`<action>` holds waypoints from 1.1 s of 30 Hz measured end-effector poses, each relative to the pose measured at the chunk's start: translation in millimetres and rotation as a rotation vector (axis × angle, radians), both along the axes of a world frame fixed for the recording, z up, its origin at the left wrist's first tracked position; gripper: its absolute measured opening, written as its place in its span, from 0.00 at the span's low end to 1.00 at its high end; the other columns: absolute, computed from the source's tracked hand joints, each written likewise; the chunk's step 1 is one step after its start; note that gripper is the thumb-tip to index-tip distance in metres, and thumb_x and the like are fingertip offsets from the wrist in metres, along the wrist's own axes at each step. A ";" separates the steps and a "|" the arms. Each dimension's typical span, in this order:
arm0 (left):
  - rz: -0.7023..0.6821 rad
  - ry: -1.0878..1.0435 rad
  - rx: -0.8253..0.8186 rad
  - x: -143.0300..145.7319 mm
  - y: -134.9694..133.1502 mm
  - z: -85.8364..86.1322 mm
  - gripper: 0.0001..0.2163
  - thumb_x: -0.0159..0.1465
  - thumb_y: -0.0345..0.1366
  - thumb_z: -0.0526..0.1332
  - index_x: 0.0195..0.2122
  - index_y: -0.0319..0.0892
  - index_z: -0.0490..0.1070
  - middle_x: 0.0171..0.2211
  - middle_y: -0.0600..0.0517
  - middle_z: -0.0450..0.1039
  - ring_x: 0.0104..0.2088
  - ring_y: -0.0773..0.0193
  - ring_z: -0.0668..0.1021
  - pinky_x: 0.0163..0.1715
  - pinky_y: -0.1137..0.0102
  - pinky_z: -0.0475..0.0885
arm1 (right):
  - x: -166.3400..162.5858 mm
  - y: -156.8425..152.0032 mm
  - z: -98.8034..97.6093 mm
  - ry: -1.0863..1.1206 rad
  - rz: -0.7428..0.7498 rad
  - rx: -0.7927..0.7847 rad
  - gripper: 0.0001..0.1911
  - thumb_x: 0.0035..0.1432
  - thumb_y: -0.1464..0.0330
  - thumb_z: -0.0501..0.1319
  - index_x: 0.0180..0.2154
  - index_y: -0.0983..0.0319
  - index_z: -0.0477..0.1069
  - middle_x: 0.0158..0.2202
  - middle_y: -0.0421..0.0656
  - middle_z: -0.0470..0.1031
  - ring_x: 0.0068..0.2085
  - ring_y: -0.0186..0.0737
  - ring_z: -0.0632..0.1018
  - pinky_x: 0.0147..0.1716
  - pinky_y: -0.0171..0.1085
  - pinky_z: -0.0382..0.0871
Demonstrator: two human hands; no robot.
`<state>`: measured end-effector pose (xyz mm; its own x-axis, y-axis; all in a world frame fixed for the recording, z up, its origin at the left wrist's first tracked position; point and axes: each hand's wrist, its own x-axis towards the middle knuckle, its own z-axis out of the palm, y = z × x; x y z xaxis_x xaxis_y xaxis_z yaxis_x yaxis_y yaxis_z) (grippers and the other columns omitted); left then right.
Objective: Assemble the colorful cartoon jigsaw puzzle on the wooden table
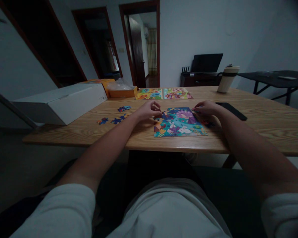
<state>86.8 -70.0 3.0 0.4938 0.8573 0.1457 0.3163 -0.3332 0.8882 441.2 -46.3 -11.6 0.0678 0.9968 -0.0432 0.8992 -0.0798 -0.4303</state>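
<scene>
A colourful jigsaw puzzle (181, 122) with white rabbits and a purple shape lies flat near the table's front edge, mostly assembled. My left hand (149, 110) is at its upper left edge, fingers curved and thumb apart from the index finger; I see nothing held between them. At the upper right edge, my right hand (206, 108) has its fingers pinched on what looks like a small puzzle piece, largely hidden by the fingers. Loose puzzle pieces (117, 120) lie left of my left hand. A few dark pieces (208, 124) sit partly under my right wrist.
Behind the puzzle lie two picture boards (149, 94) (178, 93). A white box (62, 102) and an orange tray (123, 93) with clear plastic stand at left. On the right are a black flat device (230, 110) and a cream tumbler (227, 79).
</scene>
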 end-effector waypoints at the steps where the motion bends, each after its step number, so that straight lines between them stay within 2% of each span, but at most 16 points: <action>1: -0.023 0.034 -0.022 -0.2 2.0 -1.5 0.13 0.59 0.28 0.70 0.40 0.39 0.67 0.33 0.50 0.77 0.34 0.63 0.81 0.35 0.67 0.74 | 0.1 0.2 0.1 -0.004 0.001 -0.004 0.16 0.62 0.60 0.63 0.46 0.63 0.79 0.38 0.50 0.82 0.37 0.46 0.81 0.37 0.39 0.73; 4: -0.047 0.149 -0.011 -0.2 5.1 -4.5 0.09 0.59 0.29 0.71 0.38 0.37 0.72 0.36 0.47 0.79 0.35 0.64 0.80 0.38 0.66 0.74 | 0.7 0.5 0.4 -0.015 0.011 0.002 0.15 0.61 0.60 0.63 0.44 0.62 0.80 0.38 0.49 0.82 0.37 0.45 0.81 0.38 0.39 0.74; 7: -0.049 0.196 0.015 -0.5 4.1 -5.4 0.09 0.62 0.30 0.68 0.43 0.37 0.75 0.40 0.45 0.80 0.38 0.63 0.81 0.42 0.65 0.74 | 1.2 0.4 0.1 -0.014 0.028 0.030 0.13 0.60 0.61 0.64 0.42 0.60 0.80 0.37 0.48 0.82 0.38 0.46 0.81 0.38 0.39 0.74; 13: -0.166 0.181 -0.038 -6.2 6.7 -10.1 0.18 0.59 0.26 0.67 0.50 0.39 0.73 0.47 0.44 0.79 0.46 0.61 0.80 0.48 0.64 0.73 | 2.4 1.8 -1.5 0.005 0.030 0.019 0.15 0.61 0.60 0.63 0.43 0.62 0.80 0.37 0.49 0.82 0.37 0.47 0.81 0.36 0.40 0.75; 16: -0.193 0.209 -0.006 -7.2 9.6 -12.6 0.16 0.62 0.26 0.61 0.52 0.39 0.72 0.46 0.44 0.79 0.44 0.63 0.80 0.46 0.66 0.73 | 4.1 3.8 -2.7 -0.014 0.029 0.021 0.16 0.61 0.58 0.64 0.44 0.62 0.80 0.39 0.49 0.82 0.39 0.47 0.81 0.38 0.40 0.74; 20: -0.195 0.349 0.151 -4.1 8.2 -13.5 0.17 0.64 0.30 0.59 0.55 0.41 0.72 0.44 0.46 0.78 0.41 0.62 0.79 0.41 0.68 0.73 | 5.7 5.4 -4.8 -0.033 0.034 0.011 0.18 0.61 0.57 0.63 0.46 0.62 0.79 0.40 0.50 0.82 0.39 0.48 0.81 0.39 0.41 0.74; 25: -0.106 0.519 0.421 -2.2 1.3 -10.0 0.19 0.64 0.37 0.62 0.57 0.43 0.71 0.50 0.46 0.76 0.45 0.59 0.78 0.45 0.68 0.71 | 4.2 3.9 -5.4 -0.007 0.022 0.021 0.17 0.61 0.59 0.63 0.46 0.63 0.79 0.40 0.50 0.82 0.38 0.47 0.81 0.38 0.40 0.74; 27: -0.037 0.588 0.481 -3.1 -1.8 -6.5 0.19 0.65 0.42 0.62 0.55 0.40 0.73 0.51 0.43 0.75 0.47 0.56 0.77 0.46 0.67 0.70 | 3.2 3.1 -4.5 0.005 0.019 0.013 0.17 0.61 0.59 0.63 0.46 0.63 0.79 0.40 0.50 0.82 0.39 0.46 0.81 0.38 0.39 0.74; 30: -0.009 0.680 0.488 -4.3 -5.6 -1.3 0.20 0.63 0.49 0.63 0.47 0.39 0.78 0.45 0.42 0.78 0.44 0.53 0.78 0.44 0.65 0.70 | 2.1 1.9 -2.8 -0.001 0.015 0.021 0.15 0.61 0.60 0.64 0.45 0.63 0.80 0.40 0.49 0.82 0.39 0.47 0.81 0.38 0.38 0.74; 33: -0.103 0.686 0.430 -5.8 -6.7 1.0 0.15 0.63 0.45 0.65 0.44 0.40 0.80 0.42 0.44 0.80 0.41 0.54 0.79 0.42 0.65 0.70 | 1.7 0.9 -1.3 -0.016 0.021 0.028 0.16 0.61 0.61 0.64 0.45 0.63 0.80 0.40 0.50 0.82 0.39 0.48 0.81 0.38 0.39 0.74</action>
<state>81.0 -76.8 4.0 0.6657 0.7410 0.0881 0.6928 -0.6576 0.2961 442.9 -45.5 -12.9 0.0475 0.9988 -0.0146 0.9072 -0.0492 -0.4179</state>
